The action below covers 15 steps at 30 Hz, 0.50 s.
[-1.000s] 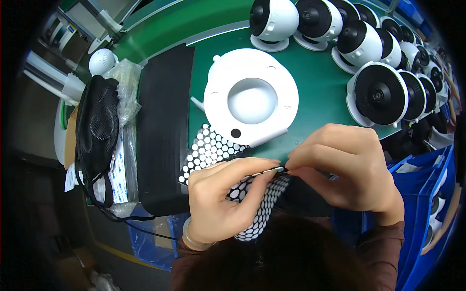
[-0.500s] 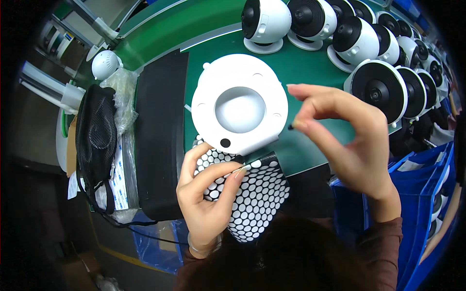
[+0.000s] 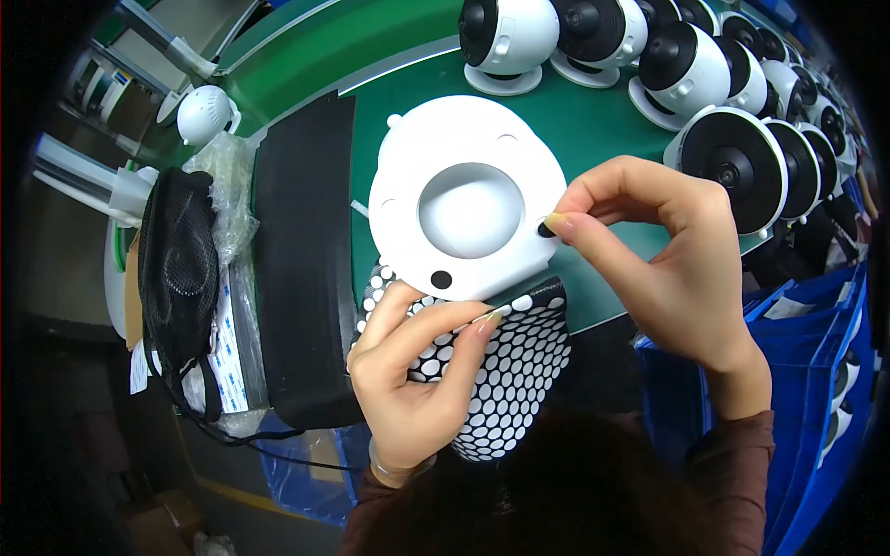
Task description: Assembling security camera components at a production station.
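Note:
A white round camera housing (image 3: 468, 130) lies base-up on the green table, with a round recess in its middle. One black round pad (image 3: 441, 279) sits on the near part of its rim. My right hand (image 3: 663, 264) pinches a small black pad (image 3: 545, 229) between thumb and index finger, against the rim's right side. Below the housing, my left hand (image 3: 417, 380) is closed on the folded edge of a sheet of round pads (image 3: 510, 385), black with white circles. Its other fingers reach under the housing's near edge and are partly hidden.
Several white cameras with black fronts (image 3: 681, 65) crowd the back right. A black mat (image 3: 304, 259) lies left of the housing, beside a black mesh pouch (image 3: 181, 259) and bubble wrap (image 3: 232, 185). Blue bins (image 3: 788, 371) stand at the right.
My right hand has moved left and slightly up, bringing the black pad from beside the housing onto its rim. The housing, left hand and sheet have shifted slightly right in view.

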Each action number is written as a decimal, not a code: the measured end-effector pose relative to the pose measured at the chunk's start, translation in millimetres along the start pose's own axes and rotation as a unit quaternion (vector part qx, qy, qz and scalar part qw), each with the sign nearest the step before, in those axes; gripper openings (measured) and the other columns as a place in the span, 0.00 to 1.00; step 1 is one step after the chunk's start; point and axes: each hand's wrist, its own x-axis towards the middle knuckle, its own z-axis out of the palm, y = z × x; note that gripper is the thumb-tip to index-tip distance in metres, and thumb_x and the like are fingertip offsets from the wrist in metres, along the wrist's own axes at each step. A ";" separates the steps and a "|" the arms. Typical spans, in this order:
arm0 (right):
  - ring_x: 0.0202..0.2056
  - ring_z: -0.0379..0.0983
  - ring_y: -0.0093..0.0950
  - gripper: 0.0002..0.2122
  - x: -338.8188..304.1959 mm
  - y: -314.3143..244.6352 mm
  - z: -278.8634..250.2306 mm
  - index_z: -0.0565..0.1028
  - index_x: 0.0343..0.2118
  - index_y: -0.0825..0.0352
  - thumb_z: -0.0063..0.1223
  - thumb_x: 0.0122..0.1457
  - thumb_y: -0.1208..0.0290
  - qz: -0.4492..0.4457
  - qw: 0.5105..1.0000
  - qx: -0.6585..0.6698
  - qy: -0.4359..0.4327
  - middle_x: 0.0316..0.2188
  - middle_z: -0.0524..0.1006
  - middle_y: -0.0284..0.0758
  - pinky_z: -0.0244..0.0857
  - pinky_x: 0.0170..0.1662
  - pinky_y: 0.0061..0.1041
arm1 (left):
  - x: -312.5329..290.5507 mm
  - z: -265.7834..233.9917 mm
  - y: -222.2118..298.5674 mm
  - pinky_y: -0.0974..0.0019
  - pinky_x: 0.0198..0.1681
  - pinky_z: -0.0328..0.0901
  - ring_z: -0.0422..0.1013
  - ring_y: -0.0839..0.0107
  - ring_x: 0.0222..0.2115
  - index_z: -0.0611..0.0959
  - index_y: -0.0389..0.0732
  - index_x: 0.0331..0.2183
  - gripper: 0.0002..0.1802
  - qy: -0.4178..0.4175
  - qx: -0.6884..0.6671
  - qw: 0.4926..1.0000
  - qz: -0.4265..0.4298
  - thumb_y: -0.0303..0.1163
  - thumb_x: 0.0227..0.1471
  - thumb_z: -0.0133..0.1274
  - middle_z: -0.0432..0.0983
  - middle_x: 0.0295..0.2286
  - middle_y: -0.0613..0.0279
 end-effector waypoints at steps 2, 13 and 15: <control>0.26 0.73 0.19 0.03 -0.3 -0.4 1.0 0.74 0.24 0.73 0.55 0.47 0.79 -0.002 1.000 -0.011 0.005 0.22 0.76 0.33 0.67 0.34 0.16 | 0.3 0.7 -0.6 0.74 0.30 0.64 0.72 0.70 0.28 0.81 0.33 0.25 0.08 -0.003 -0.009 1.000 -0.007 0.16 0.34 0.57 0.74 0.27 0.57; 0.26 0.72 0.17 0.11 7.5 2.0 -3.0 0.67 0.36 0.72 0.53 0.49 0.80 0.141 0.980 0.127 -0.055 0.22 0.76 0.34 0.66 0.32 0.14 | -2.7 -8.4 2.1 0.74 0.29 0.64 0.72 0.71 0.27 0.81 0.32 0.24 0.07 -0.019 0.016 0.998 -0.056 0.16 0.35 0.57 0.74 0.27 0.55; 0.27 0.72 0.17 0.14 8.0 2.8 -7.2 0.65 0.40 0.71 0.52 0.50 0.80 0.153 0.973 0.169 -0.040 0.22 0.76 0.34 0.65 0.31 0.14 | -8.6 -13.2 5.2 0.74 0.30 0.65 0.73 0.70 0.27 0.81 0.32 0.24 0.07 -0.004 0.037 0.999 -0.037 0.17 0.35 0.57 0.75 0.27 0.53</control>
